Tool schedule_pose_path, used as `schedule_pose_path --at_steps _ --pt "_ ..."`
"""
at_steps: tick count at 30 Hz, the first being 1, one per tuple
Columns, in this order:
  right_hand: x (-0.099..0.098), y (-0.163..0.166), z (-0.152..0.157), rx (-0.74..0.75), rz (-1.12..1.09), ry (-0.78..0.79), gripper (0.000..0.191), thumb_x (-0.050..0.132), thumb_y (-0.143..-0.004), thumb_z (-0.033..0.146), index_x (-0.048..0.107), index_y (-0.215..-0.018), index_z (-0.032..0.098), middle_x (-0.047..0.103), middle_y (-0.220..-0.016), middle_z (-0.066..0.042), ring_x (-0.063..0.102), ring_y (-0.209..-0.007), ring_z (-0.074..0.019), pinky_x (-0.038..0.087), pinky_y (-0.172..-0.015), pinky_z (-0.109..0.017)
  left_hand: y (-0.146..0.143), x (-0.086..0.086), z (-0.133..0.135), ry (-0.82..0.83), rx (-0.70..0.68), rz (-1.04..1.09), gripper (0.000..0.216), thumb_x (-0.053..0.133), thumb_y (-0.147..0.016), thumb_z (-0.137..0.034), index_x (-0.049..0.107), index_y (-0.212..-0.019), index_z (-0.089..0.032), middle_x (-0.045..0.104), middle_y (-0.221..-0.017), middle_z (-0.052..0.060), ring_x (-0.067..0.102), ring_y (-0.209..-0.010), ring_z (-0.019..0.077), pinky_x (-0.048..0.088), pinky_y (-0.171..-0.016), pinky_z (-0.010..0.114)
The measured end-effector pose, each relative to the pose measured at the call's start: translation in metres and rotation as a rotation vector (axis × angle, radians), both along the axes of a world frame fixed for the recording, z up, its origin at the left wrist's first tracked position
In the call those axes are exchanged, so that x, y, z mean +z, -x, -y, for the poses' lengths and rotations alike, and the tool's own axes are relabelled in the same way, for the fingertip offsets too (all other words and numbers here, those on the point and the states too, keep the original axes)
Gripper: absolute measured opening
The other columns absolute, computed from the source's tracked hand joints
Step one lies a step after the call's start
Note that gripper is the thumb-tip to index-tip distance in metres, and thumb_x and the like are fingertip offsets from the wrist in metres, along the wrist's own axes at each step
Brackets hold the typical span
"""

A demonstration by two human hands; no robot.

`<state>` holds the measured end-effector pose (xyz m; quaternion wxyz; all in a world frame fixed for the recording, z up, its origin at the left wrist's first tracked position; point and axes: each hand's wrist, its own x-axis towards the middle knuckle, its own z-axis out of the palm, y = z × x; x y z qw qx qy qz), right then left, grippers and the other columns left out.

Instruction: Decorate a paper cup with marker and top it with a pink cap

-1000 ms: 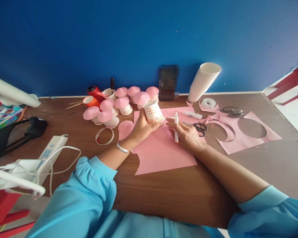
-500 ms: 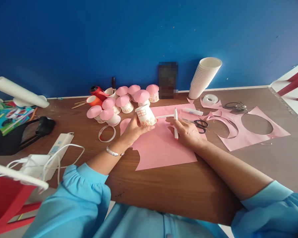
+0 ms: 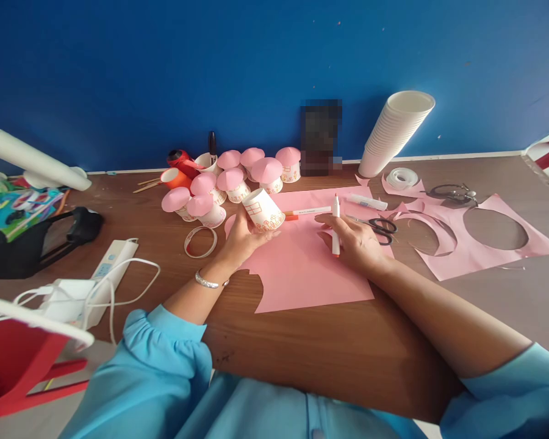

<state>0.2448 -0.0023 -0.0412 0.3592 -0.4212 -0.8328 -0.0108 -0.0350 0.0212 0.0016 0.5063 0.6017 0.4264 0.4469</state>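
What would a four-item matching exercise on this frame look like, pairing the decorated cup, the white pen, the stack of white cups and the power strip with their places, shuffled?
Things
1. decorated cup
2. white pen
3. stack of white cups
4. power strip

Places
A. close to the blue wall, in the right half of the picture
B. on the table, at the left of the picture
C. upright in the right hand
D. tilted in the left hand

Right pairs: 1-D, 2-C, 3-A, 4-B
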Motion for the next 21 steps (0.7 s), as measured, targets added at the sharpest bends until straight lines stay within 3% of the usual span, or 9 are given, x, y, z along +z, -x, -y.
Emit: schedule_pose_path --at_steps 6,11,16,21 --pt "0.007 0.002 0.004 0.044 -0.135 0.045 0.038 0.063 -0.102 0.028 0.052 -0.139 0.025 0.078 -0.098 -0.007 0.078 -0.081 -0.0242 0.062 -0.067 -0.036 0.001 -0.003 0.009 0.165 -0.251 0.221 0.076 0.093 -0.076 -0.036 0.052 -0.140 -0.027 0.068 -0.141 0.010 0.061 -0.138 0.0349 0.043 -0.122 0.059" --pt "0.014 0.008 0.011 0.156 -0.328 0.172 0.066 0.074 -0.097 0.046 0.042 -0.152 0.028 0.069 -0.137 -0.016 0.077 -0.106 -0.0282 0.067 -0.083 -0.044 -0.004 -0.007 0.019 0.245 -0.358 0.239 0.082 0.092 -0.077 -0.030 0.051 -0.147 -0.031 0.055 -0.160 0.013 0.054 -0.147 0.0379 0.040 -0.125 0.061" --pt "0.015 0.010 0.017 0.154 -0.331 0.249 0.064 0.071 -0.099 0.050 0.044 -0.152 0.028 0.075 -0.124 -0.013 0.078 -0.099 -0.0280 0.067 -0.083 -0.046 -0.004 -0.014 0.022 0.234 -0.435 0.244 0.105 0.090 -0.079 -0.027 0.029 -0.161 -0.049 0.039 -0.171 0.007 0.049 -0.151 0.0358 0.047 -0.122 0.061" --pt "0.018 0.012 0.016 0.239 -0.390 0.228 0.080 0.079 -0.093 0.048 0.036 -0.158 0.031 0.063 -0.150 -0.018 0.076 -0.116 -0.0308 0.067 -0.089 -0.048 -0.006 -0.015 0.022 0.187 -0.480 0.234 0.102 0.088 -0.081 -0.032 0.028 -0.161 -0.050 0.039 -0.170 0.008 0.052 -0.148 0.0355 0.052 -0.118 0.063"
